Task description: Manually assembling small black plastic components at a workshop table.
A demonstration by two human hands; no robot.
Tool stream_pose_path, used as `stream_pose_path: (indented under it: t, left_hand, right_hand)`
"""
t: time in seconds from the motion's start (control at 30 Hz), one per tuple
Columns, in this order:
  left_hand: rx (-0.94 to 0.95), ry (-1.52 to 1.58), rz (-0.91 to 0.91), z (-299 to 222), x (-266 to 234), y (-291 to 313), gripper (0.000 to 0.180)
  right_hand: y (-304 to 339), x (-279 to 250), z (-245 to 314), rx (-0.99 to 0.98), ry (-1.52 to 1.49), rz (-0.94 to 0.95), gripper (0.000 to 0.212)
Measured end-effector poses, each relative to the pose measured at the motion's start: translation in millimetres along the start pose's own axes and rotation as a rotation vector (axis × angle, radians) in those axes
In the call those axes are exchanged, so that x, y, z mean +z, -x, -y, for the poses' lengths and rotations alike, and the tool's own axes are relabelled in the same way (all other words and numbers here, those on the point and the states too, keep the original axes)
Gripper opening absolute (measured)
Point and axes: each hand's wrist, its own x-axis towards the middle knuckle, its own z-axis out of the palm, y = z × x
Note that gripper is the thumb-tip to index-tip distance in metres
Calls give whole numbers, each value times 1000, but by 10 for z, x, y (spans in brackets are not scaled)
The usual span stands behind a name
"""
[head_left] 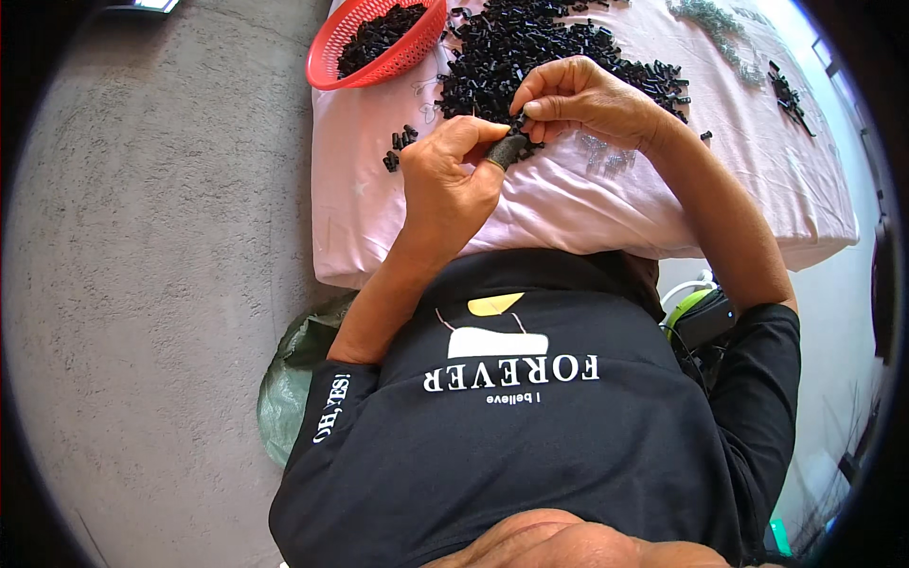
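My left hand (450,180) is closed in a pinch, with a dark cover (507,150) over one fingertip. My right hand (592,104) meets it from the right, thumb and forefinger pressed together. Between the fingertips of both hands is a small black plastic piece (518,121), mostly hidden by the fingers. Just beyond the hands spreads a large heap of similar small black pieces (530,47). A few more black pieces (398,150) lie left of my left hand. Below my right hand are some small clear pieces (604,156).
A red plastic basket (317,57) holding black pieces stands at the table's far left. Pink cloth (587,213) covers the table. More clear pieces (715,33) and a black cluster (789,99) lie at the far right. A green bag (284,393) is on the floor, left of my body.
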Motion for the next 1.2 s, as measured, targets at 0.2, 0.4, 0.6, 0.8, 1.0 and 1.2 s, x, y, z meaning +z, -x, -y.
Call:
stream_pose_path:
  t: [0.2, 0.4, 0.6, 0.8, 1.0, 1.2]
  left_hand:
    - [-129, 171, -31, 43, 34, 16, 20]
    - [-118, 126, -32, 13, 22, 17, 18]
    - [-109, 80, -16, -16, 12, 7, 18]
    - [-105, 60, -10, -27, 17, 1, 20]
    - [-102, 32, -3, -35, 20, -13, 20]
    - [-88, 0, 26, -41, 2, -22, 19]
  right_hand:
    - [-6, -16, -16, -7, -27, 14, 17]
    - [-3, -11, -14, -10, -9, 9, 15]
    - [-2, -9, -16, -31, 13, 8, 14]
    - [5, 9, -1, -42, 55, -5, 14]
    - [-3, -15, -9, -67, 104, 26, 19]
    - [4, 48, 16, -78, 146, -41, 11]
